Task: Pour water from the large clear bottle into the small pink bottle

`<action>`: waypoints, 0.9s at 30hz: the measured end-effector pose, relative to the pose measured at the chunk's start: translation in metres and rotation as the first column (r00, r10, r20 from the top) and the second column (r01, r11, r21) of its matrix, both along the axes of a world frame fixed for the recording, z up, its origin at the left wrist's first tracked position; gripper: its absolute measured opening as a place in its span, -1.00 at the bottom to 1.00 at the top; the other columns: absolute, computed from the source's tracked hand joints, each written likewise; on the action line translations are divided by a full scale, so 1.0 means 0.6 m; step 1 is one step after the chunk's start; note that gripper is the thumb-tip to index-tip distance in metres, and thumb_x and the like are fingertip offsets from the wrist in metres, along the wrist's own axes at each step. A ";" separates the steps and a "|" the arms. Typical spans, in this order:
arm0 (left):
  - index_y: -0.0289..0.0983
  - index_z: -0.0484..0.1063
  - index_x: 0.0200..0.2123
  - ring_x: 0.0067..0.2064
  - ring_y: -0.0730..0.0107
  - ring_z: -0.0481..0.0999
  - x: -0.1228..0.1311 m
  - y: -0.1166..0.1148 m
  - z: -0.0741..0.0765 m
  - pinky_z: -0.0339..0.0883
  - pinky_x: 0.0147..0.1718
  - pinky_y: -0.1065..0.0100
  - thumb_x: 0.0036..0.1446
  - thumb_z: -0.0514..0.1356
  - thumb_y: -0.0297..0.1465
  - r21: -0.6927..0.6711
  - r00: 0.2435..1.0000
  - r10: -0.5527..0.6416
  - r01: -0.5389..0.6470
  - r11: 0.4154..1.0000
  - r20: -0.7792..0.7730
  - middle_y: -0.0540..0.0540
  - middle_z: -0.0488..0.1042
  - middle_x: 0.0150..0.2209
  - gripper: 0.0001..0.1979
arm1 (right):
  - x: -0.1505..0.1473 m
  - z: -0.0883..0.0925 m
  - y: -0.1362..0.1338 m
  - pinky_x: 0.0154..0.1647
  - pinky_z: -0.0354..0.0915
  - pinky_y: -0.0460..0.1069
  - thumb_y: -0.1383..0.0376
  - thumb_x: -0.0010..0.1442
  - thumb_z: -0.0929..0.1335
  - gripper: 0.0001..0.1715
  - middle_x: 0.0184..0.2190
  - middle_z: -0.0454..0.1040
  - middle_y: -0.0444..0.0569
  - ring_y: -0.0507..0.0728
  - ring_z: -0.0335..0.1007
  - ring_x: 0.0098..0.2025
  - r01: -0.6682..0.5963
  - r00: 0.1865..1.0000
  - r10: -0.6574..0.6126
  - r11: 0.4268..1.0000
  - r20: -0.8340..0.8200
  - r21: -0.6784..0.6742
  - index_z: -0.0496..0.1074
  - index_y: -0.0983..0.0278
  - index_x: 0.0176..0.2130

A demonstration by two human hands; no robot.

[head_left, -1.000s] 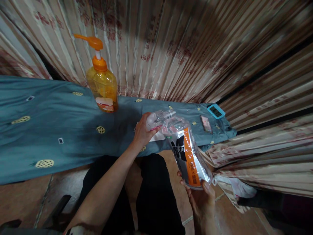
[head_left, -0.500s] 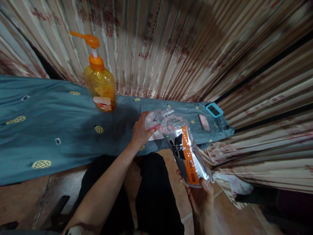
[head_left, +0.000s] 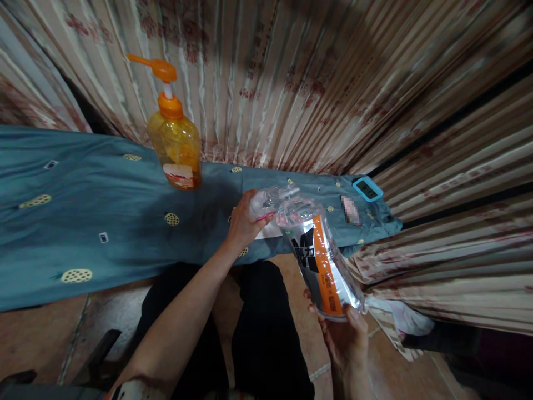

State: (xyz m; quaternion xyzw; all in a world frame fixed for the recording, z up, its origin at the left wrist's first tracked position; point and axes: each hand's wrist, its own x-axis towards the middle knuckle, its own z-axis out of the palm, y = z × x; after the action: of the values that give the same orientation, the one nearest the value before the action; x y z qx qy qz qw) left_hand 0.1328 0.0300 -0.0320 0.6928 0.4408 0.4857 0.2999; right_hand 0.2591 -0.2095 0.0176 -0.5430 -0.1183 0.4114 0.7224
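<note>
My left hand (head_left: 242, 223) is closed around a small clear plastic bottle (head_left: 263, 203) with a pink streak on its side. My right hand (head_left: 343, 336) grips a larger clear drink bottle (head_left: 318, 261) low down, near its base, thumb on the near side. This bottle has a silver, black and orange label. It is tilted, base toward me and upper end pointing away to the left, beside the small bottle's upper end. Whether the two mouths touch, I cannot tell. Liquid inside either bottle is hard to make out.
An orange pump bottle (head_left: 177, 147) stands upright on the teal pineapple-print cloth (head_left: 125, 222), left of my hands. A blue-framed digital clock (head_left: 367, 189) and a blurred pinkish item (head_left: 350, 210) lie at the right end. Pleated curtains (head_left: 258, 83) hang behind and to the right.
The view has shifted slightly, so everything sits a little farther right in the picture. Both hands keep their grip, and the two bottles hold nearly the same pose.
</note>
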 end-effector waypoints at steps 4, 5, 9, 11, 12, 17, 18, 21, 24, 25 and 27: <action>-0.16 0.29 0.05 -0.06 0.17 0.64 0.000 0.001 -0.003 0.53 -0.09 0.21 -0.01 0.40 -0.39 0.019 1.000 -0.004 0.003 1.000 0.006 -0.07 0.56 -0.04 -0.44 | 0.002 -0.001 -0.003 -0.38 0.55 -0.04 0.03 -0.07 0.60 -0.37 -0.14 0.69 -0.16 0.18 0.68 -0.26 -0.021 0.999 0.021 1.000 0.036 -0.009 0.54 0.04 0.01; -0.16 0.29 0.05 -0.06 0.17 0.64 0.000 0.001 -0.004 0.53 -0.09 0.21 0.00 0.40 -0.38 0.026 1.000 -0.005 0.005 1.000 0.008 -0.06 0.56 -0.04 -0.45 | 0.004 -0.003 -0.005 -0.36 0.55 -0.05 0.02 -0.06 0.59 -0.37 -0.15 0.69 -0.16 0.16 0.67 -0.25 -0.028 0.999 0.028 1.000 0.040 -0.015 0.55 0.04 0.01; -0.16 0.28 0.05 -0.08 0.19 0.63 0.000 0.002 -0.006 0.52 -0.11 0.23 0.00 0.41 -0.36 0.036 1.000 -0.010 0.009 0.999 0.017 -0.06 0.56 -0.05 -0.44 | 0.012 -0.017 -0.009 -0.37 0.56 -0.07 0.03 -0.09 0.59 -0.39 -0.22 0.70 -0.14 0.14 0.65 -0.30 -0.006 1.000 0.007 1.000 0.024 -0.015 0.58 0.08 -0.03; -0.16 0.28 0.04 -0.06 0.19 0.63 0.001 0.002 -0.005 0.52 -0.09 0.23 0.00 0.40 -0.38 0.038 1.000 -0.010 0.010 0.999 0.015 -0.07 0.56 -0.04 -0.44 | 0.015 -0.022 -0.008 -0.39 0.56 -0.06 0.05 -0.12 0.59 -0.38 -0.23 0.70 -0.12 0.15 0.64 -0.32 0.012 1.000 -0.011 1.000 0.015 -0.007 0.58 0.10 -0.04; -0.16 0.28 0.04 -0.05 0.19 0.63 0.001 0.002 -0.004 0.52 -0.09 0.23 -0.01 0.40 -0.40 0.039 1.000 -0.011 0.011 0.999 0.013 -0.07 0.56 -0.03 -0.44 | 0.015 -0.023 -0.008 -0.40 0.56 -0.05 0.06 -0.12 0.60 -0.38 -0.22 0.70 -0.11 0.15 0.64 -0.33 0.016 1.000 -0.016 1.000 0.012 -0.005 0.58 0.10 -0.04; -0.17 0.27 0.04 -0.04 0.18 0.63 0.001 0.001 -0.004 0.52 -0.09 0.22 -0.02 0.40 -0.42 0.042 1.000 -0.013 0.013 0.999 0.003 -0.07 0.55 -0.03 -0.44 | 0.010 -0.014 -0.007 -0.39 0.55 -0.05 0.06 -0.08 0.59 -0.42 -0.20 0.70 -0.11 0.15 0.65 -0.31 0.015 1.000 -0.015 1.000 0.021 -0.018 0.57 0.10 -0.04; -0.16 0.27 0.04 -0.05 0.18 0.63 0.001 0.001 -0.004 0.52 -0.09 0.22 -0.02 0.40 -0.41 0.041 1.000 -0.012 0.012 0.999 0.002 -0.07 0.55 -0.03 -0.44 | 0.008 -0.011 -0.007 -0.39 0.55 -0.05 0.05 -0.06 0.58 -0.42 -0.20 0.70 -0.12 0.15 0.65 -0.30 0.012 1.000 -0.012 1.000 0.026 -0.023 0.57 0.11 -0.03; -0.16 0.27 0.05 -0.05 0.18 0.63 0.002 0.002 -0.007 0.52 -0.08 0.21 0.00 0.40 -0.41 0.038 1.000 -0.012 0.012 0.999 0.008 -0.07 0.55 -0.03 -0.44 | 0.004 -0.003 -0.007 -0.35 0.55 -0.07 0.05 -0.05 0.58 -0.41 -0.20 0.70 -0.13 0.14 0.66 -0.29 0.004 0.999 -0.003 0.999 0.035 -0.033 0.56 0.11 -0.02; -0.16 0.27 0.05 -0.05 0.18 0.63 0.002 0.002 -0.008 0.52 -0.08 0.20 -0.01 0.39 -0.43 0.040 1.000 -0.017 0.016 0.999 0.019 -0.07 0.55 -0.03 -0.44 | 0.004 0.000 -0.006 -0.35 0.55 -0.05 0.04 -0.05 0.57 -0.40 -0.20 0.69 -0.12 0.15 0.66 -0.28 -0.006 0.999 0.007 0.999 0.045 -0.034 0.55 0.10 0.00; -0.16 0.27 0.05 -0.04 0.18 0.63 0.002 0.002 -0.008 0.52 -0.08 0.20 -0.02 0.39 -0.44 0.040 1.000 -0.020 0.019 0.999 0.021 -0.07 0.55 -0.03 -0.43 | 0.005 0.000 -0.006 -0.36 0.55 -0.04 0.04 -0.05 0.57 -0.39 -0.20 0.69 -0.11 0.16 0.66 -0.28 -0.007 0.999 0.009 0.999 0.050 -0.036 0.54 0.09 0.00; -0.16 0.26 0.05 -0.03 0.18 0.62 0.002 0.002 -0.007 0.52 -0.06 0.20 -0.04 0.39 -0.47 0.037 0.999 -0.024 0.023 0.999 0.021 -0.07 0.55 -0.02 -0.41 | 0.005 -0.001 -0.006 -0.38 0.55 -0.01 0.03 -0.04 0.57 -0.39 -0.19 0.69 -0.09 0.18 0.66 -0.29 -0.004 0.999 0.006 0.999 0.054 -0.038 0.54 0.08 0.01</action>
State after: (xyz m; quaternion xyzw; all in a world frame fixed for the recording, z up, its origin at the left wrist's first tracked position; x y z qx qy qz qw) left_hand 0.1342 0.0313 -0.0364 0.6981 0.4203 0.4975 0.2975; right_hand 0.2623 -0.2133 0.0173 -0.5672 -0.1315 0.4006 0.7075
